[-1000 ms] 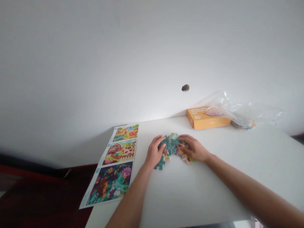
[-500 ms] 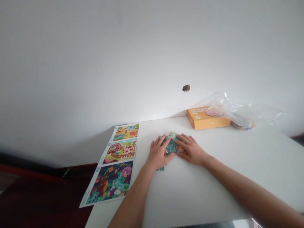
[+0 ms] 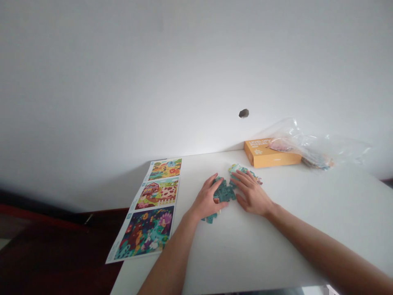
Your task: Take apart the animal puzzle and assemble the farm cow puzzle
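My left grip [image 3: 204, 200] and right grip [image 3: 253, 193] are spread over pieces [image 3: 224, 193]; sweeping too hard could flip or scatter some.

Wall [image 3: 123, 82]: plain, pale grey-white, filling the upper part of the view; one dark, irregular hole [image 3: 243, 113] noted above the far edge of the table; table [image 3: 239, 258]: white top, far edge set near the wall; light: soft and uneven, brightest on the wall just above the table, greyer toward the upper corners; a soft shadow [image 3: 130, 180] lies on the wall left of the table; floor [image 3: 61, 262]: dark reddish-brown, at lower left; dark band [image 3: 24, 207] along the wall's foot there, blurred.
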Tool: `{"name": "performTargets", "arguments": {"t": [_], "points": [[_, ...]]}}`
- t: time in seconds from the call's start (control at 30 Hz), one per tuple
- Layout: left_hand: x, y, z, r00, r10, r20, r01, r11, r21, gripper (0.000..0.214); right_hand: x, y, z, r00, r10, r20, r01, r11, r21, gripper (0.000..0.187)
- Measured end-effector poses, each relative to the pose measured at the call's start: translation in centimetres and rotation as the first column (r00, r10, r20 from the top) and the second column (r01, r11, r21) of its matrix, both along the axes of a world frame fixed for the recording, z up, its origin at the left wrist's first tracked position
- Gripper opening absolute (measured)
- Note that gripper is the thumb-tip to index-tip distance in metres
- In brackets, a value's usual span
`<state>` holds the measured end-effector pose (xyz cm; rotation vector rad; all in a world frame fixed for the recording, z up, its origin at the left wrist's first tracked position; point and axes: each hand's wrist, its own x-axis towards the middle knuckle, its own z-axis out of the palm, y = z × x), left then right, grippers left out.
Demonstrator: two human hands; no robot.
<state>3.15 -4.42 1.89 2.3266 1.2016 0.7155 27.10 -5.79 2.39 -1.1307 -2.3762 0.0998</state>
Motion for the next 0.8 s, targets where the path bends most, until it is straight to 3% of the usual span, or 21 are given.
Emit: {"name": "performTargets", "arguments": {"t": [0.07,0.17,0.43,0.6,0.8], "points": [[0.1,-0.1,0.0,0.998,-0.026,0.055,0.029,0.998,-0.053,0.085,-0.9,-0.6,0.2,0.992,0.124,0.003,-0.124,0.992,-0.014,0.067],[0.0,-0.1,0.1,0.993,-0.038,0.113,0.050,0.994,-0.102,0.086,-1.8,-1.1,0.1,0.983,0.178,0.038,-0.175,0.983,-0.062,0.069],[-1.7,0.3,1.0,0.993,-0.069,0.099,0.074,0.996,-0.048,0.076,-1.2,-0.1,-0.6,0.995,0.095,0.036,-0.092,0.992,-0.092,0.068],[-2.5,0.7,0.7,0.994,-0.071,0.085,0.075,0.996,-0.038,0.091,-0.3,0.4,-0.6,0.998,0.052,0.042,-0.048,0.995,-0.086,0.069],[-2.4,0.8,0.3,1.000,-0.030,0.004,0.030,1.000,-0.009,0.081,-0.2,0.2,-0.6,0.998,0.036,0.045,-0.032,0.996,-0.081,0.064]]}}
